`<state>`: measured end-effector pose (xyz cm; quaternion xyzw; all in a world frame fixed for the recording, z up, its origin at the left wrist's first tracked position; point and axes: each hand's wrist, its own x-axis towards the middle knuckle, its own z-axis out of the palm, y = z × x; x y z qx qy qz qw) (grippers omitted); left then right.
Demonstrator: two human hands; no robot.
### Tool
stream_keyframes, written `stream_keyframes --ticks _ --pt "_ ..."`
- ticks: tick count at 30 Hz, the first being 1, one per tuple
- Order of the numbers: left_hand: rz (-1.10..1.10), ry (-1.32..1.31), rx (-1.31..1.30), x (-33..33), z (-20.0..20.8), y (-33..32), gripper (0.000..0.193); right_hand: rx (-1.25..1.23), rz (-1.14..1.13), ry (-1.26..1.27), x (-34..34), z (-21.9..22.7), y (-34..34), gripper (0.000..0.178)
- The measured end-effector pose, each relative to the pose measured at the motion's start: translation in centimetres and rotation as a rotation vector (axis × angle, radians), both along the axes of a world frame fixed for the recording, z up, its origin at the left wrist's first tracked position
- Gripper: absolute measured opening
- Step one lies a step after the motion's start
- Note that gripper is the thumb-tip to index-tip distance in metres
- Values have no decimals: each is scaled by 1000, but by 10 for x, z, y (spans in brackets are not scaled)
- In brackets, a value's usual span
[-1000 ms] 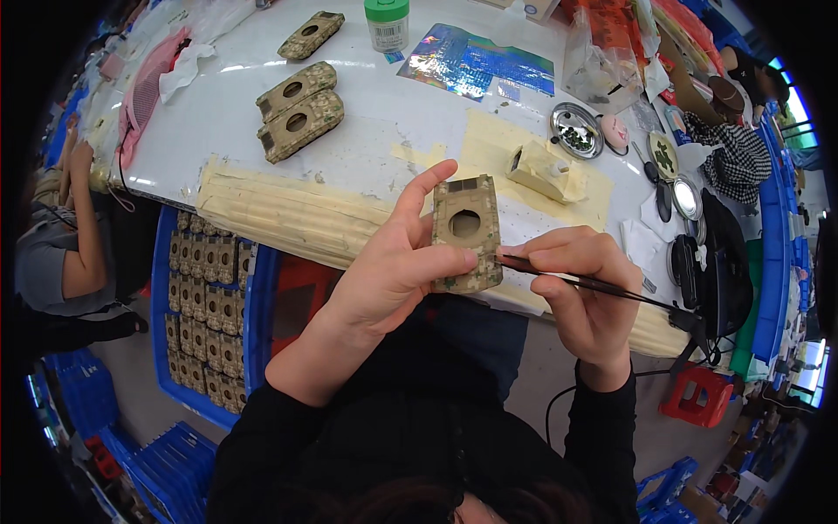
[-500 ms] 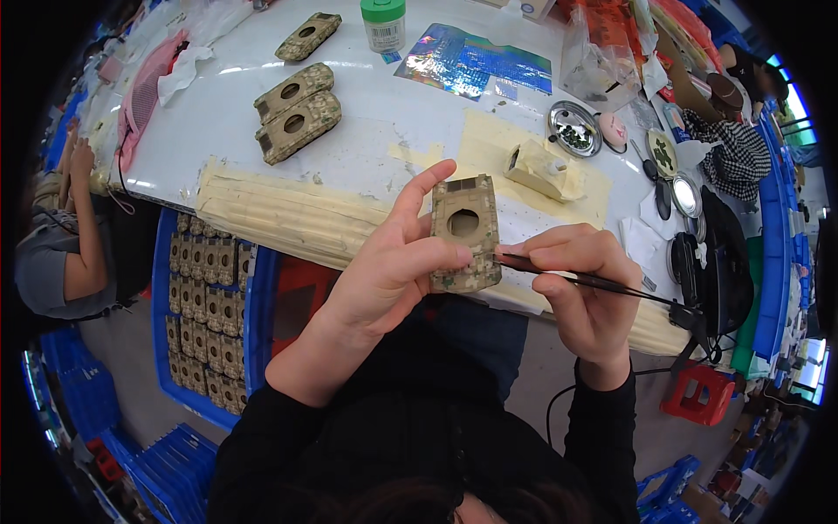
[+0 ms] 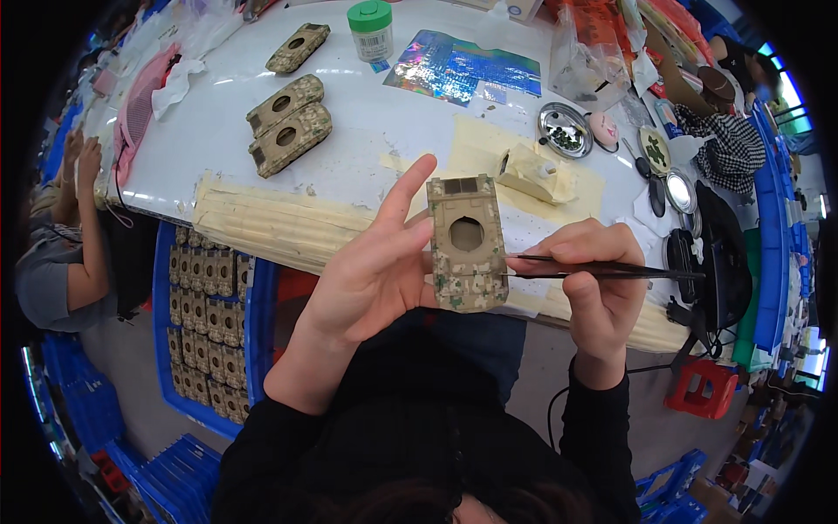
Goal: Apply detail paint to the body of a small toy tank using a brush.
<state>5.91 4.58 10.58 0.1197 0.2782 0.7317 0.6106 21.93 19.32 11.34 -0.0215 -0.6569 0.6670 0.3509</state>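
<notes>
Head view: left hand (image 3: 367,271) holding a camouflage hull (image 3: 463,275), right hand (image 3: 604,297) narrowed on dark, slim tweezers (image 3: 663,272).
Hull is matte tan, boxy, pixel-patterned with green and brown flecks, round hole through its top deck; held up in front of the near table edge, left index finger raised, fingers behind it partly hidden; tweezers' thin tips stand apart at its right side, contact can't be told. Glossy white table (image 3: 201,118), wrinkled cream tape (image 3: 262,225) along near edge; far left, three similar hulls (image 3: 286,138); far side, green-lidded clear jar (image 3: 373,44), shiny holographic sheet (image 3: 432,68); right, round metal dish (image 3: 547,115) with small dark-green bits; near left, blue crate (image 3: 258,341) of hull rows.
</notes>
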Motion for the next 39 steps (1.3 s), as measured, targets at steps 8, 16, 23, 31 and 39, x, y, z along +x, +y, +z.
stream_keyframes --ticks 8,16,23,31,39 --pt "-16 153 36 0 -12 -1 61 129 -220 -76 5 2 22 14" --pt "-52 -398 178 -1 -28 8 52 950 -713 -369 -17 0 47 14" --pt "-18 -570 212 2 -31 10 56 1098 -753 -397 -28 -10 50 18" --pt "-55 -535 218 4 -29 9 52 1094 -779 -304 -27 -3 50 16" --pt "-73 -440 156 7 -27 11 53 674 -528 -66 -14 27 12 14"
